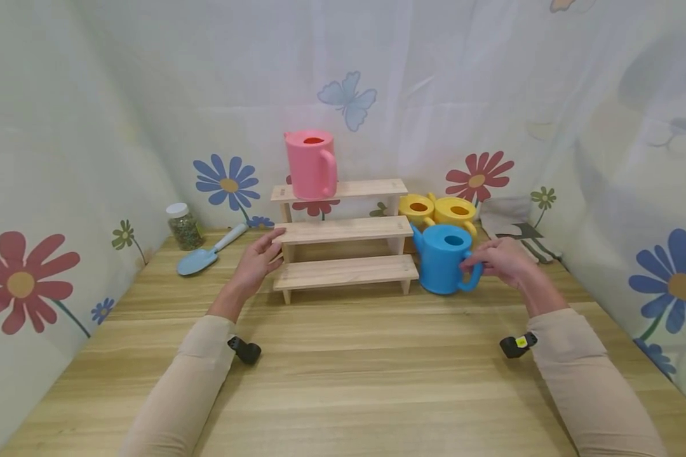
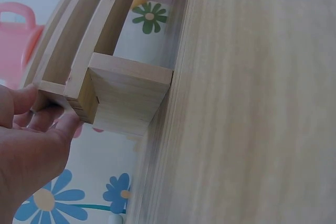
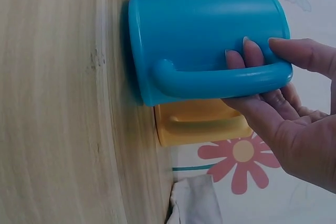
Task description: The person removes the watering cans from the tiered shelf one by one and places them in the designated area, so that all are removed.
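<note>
A three-step wooden shelf (image 1: 345, 271) stands mid-table. At the left end of its middle step, my left hand (image 1: 258, 257) grips the board, thumb above and fingers beneath in the left wrist view. On the top step sits a pink watering can (image 1: 309, 166). My right hand (image 1: 505, 259) holds a blue watering can (image 1: 439, 263) by its handle (image 3: 226, 81), several fingers passing through the loop and the thumb near the rim. The blue can is upright at the table surface, right beside the shelf, its spout towards it. Two yellow watering cans (image 1: 456, 211) stand behind it.
Left of the shelf lie a light blue trowel (image 1: 197, 260) and a jar with a white lid (image 1: 185, 227). A grey cloth item (image 1: 509, 222) rests at the back right. Flower-printed curtain (image 1: 251, 82) encloses the wooden table (image 1: 366, 381) at the back and sides.
</note>
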Available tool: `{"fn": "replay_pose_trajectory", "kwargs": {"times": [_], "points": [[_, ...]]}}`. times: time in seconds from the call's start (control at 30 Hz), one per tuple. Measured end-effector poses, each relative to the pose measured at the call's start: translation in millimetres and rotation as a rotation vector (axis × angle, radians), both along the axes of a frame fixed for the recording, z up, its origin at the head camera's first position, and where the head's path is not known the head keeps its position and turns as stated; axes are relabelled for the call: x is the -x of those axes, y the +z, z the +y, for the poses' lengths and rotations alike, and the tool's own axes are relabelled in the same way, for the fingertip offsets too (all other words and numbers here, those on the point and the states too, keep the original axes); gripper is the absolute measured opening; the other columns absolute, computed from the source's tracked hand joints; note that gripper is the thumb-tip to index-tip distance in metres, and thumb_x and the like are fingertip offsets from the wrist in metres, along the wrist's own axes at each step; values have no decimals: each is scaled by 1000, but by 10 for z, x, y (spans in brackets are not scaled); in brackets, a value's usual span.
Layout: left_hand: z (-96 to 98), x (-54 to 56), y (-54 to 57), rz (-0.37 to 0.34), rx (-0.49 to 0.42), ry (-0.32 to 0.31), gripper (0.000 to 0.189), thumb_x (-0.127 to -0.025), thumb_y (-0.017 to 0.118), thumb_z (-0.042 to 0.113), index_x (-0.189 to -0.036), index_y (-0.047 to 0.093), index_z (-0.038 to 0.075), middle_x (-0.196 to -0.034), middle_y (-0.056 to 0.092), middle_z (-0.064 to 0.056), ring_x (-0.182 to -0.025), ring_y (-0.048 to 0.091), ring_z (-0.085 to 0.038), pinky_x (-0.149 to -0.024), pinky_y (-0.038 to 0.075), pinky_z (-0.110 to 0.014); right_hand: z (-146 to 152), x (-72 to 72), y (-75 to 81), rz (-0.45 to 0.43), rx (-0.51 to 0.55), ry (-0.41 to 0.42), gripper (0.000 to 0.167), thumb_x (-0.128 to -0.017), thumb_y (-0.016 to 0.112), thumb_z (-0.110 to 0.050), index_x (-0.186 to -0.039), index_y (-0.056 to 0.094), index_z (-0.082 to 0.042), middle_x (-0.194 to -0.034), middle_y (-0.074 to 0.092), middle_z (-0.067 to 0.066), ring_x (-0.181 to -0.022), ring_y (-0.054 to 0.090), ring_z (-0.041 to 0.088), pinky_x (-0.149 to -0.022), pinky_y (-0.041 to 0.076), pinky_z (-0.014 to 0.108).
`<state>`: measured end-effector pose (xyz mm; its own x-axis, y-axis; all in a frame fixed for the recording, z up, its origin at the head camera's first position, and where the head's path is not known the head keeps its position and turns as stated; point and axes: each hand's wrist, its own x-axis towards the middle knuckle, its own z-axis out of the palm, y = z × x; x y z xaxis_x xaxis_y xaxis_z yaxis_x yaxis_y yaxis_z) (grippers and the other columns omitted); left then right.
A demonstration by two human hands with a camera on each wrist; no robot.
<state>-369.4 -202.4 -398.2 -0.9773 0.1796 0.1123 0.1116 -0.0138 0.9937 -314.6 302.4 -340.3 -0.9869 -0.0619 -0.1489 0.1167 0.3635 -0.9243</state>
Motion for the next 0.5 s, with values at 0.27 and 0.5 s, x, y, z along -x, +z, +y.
{"fn": "replay_pose_trajectory", "kwargs": {"times": [0.27, 0.5], "points": [[16, -37, 43, -9, 3, -1, 48, -109, 41, 20, -156, 37, 14, -165, 17, -6, -146, 27, -30, -114, 34, -44, -54, 17, -29, -5, 26, -8, 20, -90, 75, -9, -100, 70, 8, -89, 74, 7, -92, 72, 24, -94, 54, 44], [17, -38, 45, -6, 2, -4, 48, -109, 42, 20, -156, 37, 14, -166, 16, -7, -147, 26, -32, -115, 33, -45, -100, 16, -50, 48, -66, -5, 38, -93, 74, -18, -113, 61, 11, -108, 73, 17, -112, 65, 37, -99, 50, 46]]}}
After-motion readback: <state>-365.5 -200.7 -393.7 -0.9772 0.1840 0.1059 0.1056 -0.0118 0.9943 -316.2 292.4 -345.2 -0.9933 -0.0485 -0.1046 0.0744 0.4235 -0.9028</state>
